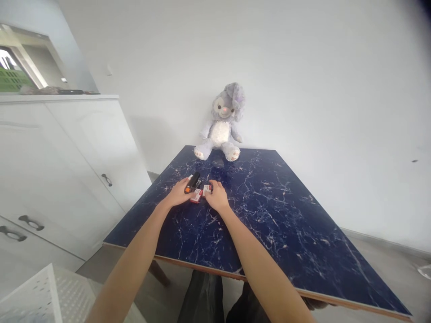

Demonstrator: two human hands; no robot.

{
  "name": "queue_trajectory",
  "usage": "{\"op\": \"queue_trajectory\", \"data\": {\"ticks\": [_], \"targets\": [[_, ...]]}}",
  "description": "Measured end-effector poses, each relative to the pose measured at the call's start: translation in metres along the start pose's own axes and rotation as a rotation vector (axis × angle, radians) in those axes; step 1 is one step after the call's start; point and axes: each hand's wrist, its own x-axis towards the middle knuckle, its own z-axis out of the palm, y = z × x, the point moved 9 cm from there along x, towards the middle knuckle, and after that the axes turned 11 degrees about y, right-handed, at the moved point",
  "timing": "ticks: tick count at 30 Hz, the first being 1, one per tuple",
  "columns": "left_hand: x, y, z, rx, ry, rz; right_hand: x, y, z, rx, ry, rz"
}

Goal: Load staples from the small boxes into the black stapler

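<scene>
A black stapler (194, 180) with an orange end lies on the dark blue marbled table (269, 206). My left hand (178, 194) is curled about its near end, fingers on the far side and thumb on the near side. By that thumb lies a small red-and-white box (196, 196), which looks like a staple box. A second red-and-white box (206, 190) is in my right hand (217, 196), between thumb and fingers. Some red and white also shows by my left fingertips, too small to name. The two hands are close together, with the boxes between them.
A grey plush toy (220, 123) sits at the table's back edge against the white wall (319, 89). White cabinets (77, 152) with dark handles stand on the left. A white perforated basket (50, 296) is on the floor at lower left.
</scene>
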Motion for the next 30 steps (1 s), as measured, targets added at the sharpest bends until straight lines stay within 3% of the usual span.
{"op": "queue_trajectory", "data": {"ticks": [3, 5, 8, 10, 15, 18, 20, 22, 26, 30], "targets": [[-0.004, 0.015, -0.003, -0.115, -0.026, 0.035, -0.001, 0.005, -0.008, 0.029, -0.031, -0.026], [-0.007, 0.034, 0.0, -0.179, -0.062, 0.078, -0.004, 0.005, -0.018, 0.042, -0.102, -0.125], [-0.006, 0.077, 0.016, -0.249, -0.113, 0.186, -0.012, 0.013, -0.044, 0.069, -0.217, -0.29], [-0.001, 0.11, 0.033, -0.293, -0.147, 0.277, -0.016, 0.027, -0.066, 0.086, -0.268, -0.328], [0.013, 0.163, 0.078, -0.478, -0.402, 0.314, -0.004, 0.068, -0.13, 0.04, -0.016, -0.259], [0.005, 0.169, 0.086, -0.477, -0.539, 0.334, 0.007, 0.084, -0.15, 0.133, 0.111, -0.158], [-0.001, 0.163, 0.081, -0.407, -0.535, 0.346, 0.014, 0.091, -0.154, 0.189, 0.148, -0.106], [-0.003, 0.154, 0.075, -0.358, -0.485, 0.313, 0.017, 0.094, -0.145, 0.243, 0.045, -0.093], [-0.002, 0.141, 0.07, -0.282, -0.419, 0.221, 0.011, 0.096, -0.115, 0.244, -0.288, -0.091], [0.003, 0.138, 0.072, -0.278, -0.389, 0.211, 0.004, 0.095, -0.109, 0.193, -0.336, -0.131]]}}
